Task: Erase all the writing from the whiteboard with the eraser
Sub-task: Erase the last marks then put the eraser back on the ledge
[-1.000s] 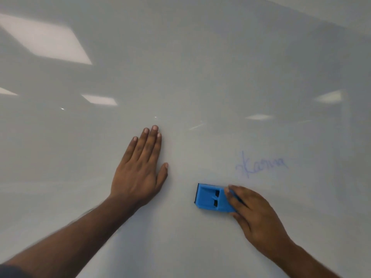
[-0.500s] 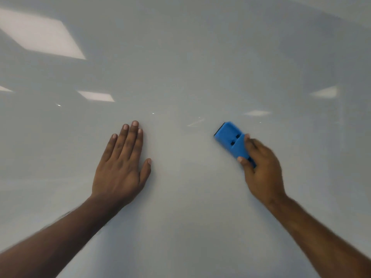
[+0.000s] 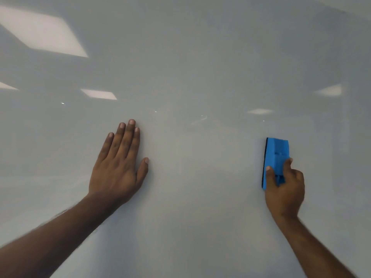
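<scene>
Head cam: left hand (image 3: 118, 169) flat on whiteboard (image 3: 200, 57), fingers (image 3: 128, 141) straight, together. Right hand (image 3: 285, 189) grips blue eraser (image 3: 276, 151) upright against the board, thumb and fingers curled round its lower half. No writing visible.

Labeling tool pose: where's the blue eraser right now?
In the head view, the blue block eraser with a black felt edge stands upright against the glossy whiteboard on the right, gripped at its lower end by the right hand.
</scene>
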